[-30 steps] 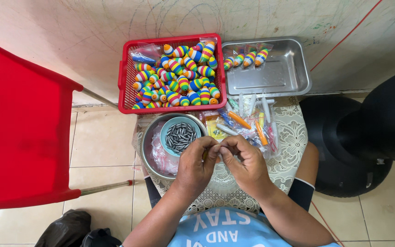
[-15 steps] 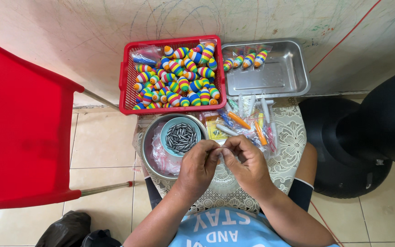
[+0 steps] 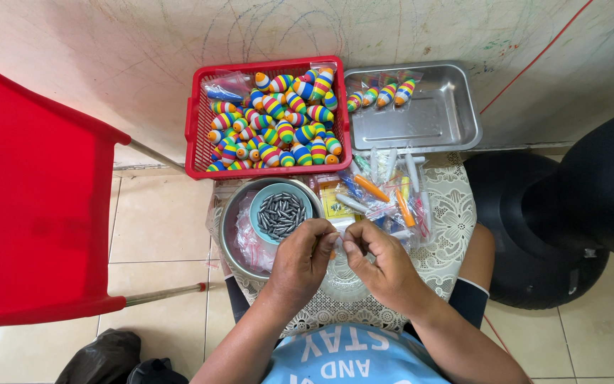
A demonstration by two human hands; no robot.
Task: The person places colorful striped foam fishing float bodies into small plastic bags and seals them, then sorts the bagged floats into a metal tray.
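My left hand and my right hand meet over a small lace-covered table, fingertips pinched together on a small clear plastic piece held between them. Just beyond my left hand sits a blue bowl of small grey metal weights inside a steel bowl. A heap of small clear bags with orange and white sticks lies beyond my right hand.
A red basket full of rainbow-striped floats stands at the back by the wall. Beside it a steel tray holds several bagged floats. A red plastic chair is on the left, a black round base on the right.
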